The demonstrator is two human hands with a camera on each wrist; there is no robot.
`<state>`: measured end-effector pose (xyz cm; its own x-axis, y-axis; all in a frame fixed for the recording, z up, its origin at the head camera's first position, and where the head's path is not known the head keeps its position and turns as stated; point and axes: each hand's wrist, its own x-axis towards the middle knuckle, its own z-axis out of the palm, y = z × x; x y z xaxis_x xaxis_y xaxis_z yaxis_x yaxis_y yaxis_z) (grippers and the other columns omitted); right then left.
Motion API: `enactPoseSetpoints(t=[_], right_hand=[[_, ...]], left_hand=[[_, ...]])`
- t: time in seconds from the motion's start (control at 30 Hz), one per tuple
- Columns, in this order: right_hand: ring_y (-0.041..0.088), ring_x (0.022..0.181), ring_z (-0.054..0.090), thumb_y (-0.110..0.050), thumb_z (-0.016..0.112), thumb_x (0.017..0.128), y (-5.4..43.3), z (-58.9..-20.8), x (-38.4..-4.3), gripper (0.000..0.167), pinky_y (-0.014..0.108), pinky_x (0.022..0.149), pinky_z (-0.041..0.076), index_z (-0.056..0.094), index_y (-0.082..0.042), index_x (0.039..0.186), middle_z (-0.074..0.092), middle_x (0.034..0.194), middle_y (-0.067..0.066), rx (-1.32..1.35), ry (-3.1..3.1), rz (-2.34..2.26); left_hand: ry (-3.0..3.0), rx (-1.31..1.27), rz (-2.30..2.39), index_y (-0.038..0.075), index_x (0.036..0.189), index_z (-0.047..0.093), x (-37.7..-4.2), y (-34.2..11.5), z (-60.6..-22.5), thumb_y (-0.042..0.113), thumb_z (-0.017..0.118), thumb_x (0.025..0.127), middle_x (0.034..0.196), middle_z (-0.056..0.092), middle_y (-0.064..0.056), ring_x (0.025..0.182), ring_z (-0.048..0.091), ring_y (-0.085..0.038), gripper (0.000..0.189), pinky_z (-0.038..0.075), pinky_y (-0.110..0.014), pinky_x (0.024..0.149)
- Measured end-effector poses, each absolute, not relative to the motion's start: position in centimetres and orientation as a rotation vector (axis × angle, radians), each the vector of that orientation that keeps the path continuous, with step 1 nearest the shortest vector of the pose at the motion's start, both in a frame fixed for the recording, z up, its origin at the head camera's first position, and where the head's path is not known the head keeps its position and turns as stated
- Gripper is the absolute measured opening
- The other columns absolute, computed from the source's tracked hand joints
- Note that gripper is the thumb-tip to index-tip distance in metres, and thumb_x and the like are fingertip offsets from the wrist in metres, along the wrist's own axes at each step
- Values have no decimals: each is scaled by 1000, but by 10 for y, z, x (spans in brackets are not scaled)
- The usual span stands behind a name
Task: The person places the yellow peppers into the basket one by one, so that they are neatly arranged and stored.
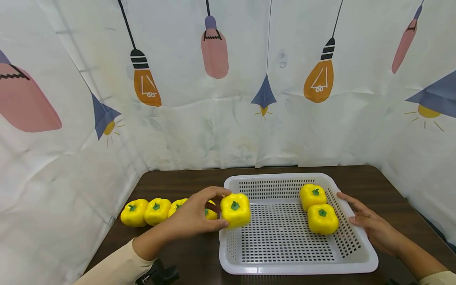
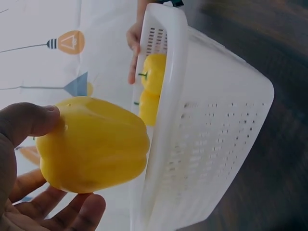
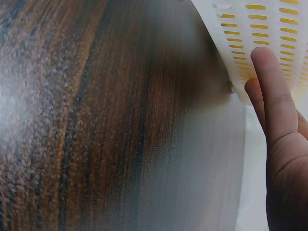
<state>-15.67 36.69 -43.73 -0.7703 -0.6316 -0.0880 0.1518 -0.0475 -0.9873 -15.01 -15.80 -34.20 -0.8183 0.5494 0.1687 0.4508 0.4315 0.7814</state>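
Note:
My left hand (image 1: 194, 211) grips a yellow bell pepper (image 1: 235, 210) with a green stem, above the left rim of a white plastic basket (image 1: 299, 269). In the left wrist view, the thumb lies on one side of that pepper (image 2: 94, 144) and the fingers on the other. Two more yellow bell peppers, a rear one (image 1: 313, 196) and a front one (image 1: 322, 219), lie touching at the basket's right side. My right hand (image 1: 377, 227) rests against the basket's right wall with fingers extended; the right wrist view shows straight fingers (image 3: 276, 98) along the slotted wall.
Several yellow bell peppers stand in a row left of the basket, among them a leftmost one (image 1: 134, 212) and its neighbour (image 1: 157, 211); my left hand partly hides others. Everything is on a dark wooden table (image 1: 192, 257). A patterned white curtain (image 1: 199, 134) hangs behind.

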Motion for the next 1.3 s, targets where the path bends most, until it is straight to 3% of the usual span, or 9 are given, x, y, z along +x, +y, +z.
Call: enactPoseSetpoints(t=[0.27,0.57,1.3], right_hand=[[33,121,62,-11,22,110,366,-437,-156,66,67,90,51,9,-48,162,42,145,-20,-510,1675,-1879],[32,120,62,-12,22,110,366,-436,-156,65,69,89,50,9,-49,162,42,144,-21,-491,1691,-1874],[31,121,62,-11,19,109,368,-436,-157,66,67,90,50,14,-52,160,46,144,-19,-533,1658,-1877]], left_hand=[[2489,898,1375,14,141,57,-149,-135,-345,17,90,79,134,57,9,109,61,-18,70,57,-33,88],[2455,930,1362,13,140,57,-146,-112,-348,15,90,79,137,57,8,117,57,-13,69,55,-33,93],[2452,1107,1218,13,138,59,-138,-61,-361,22,90,81,133,58,9,112,54,-2,66,54,-21,87]])
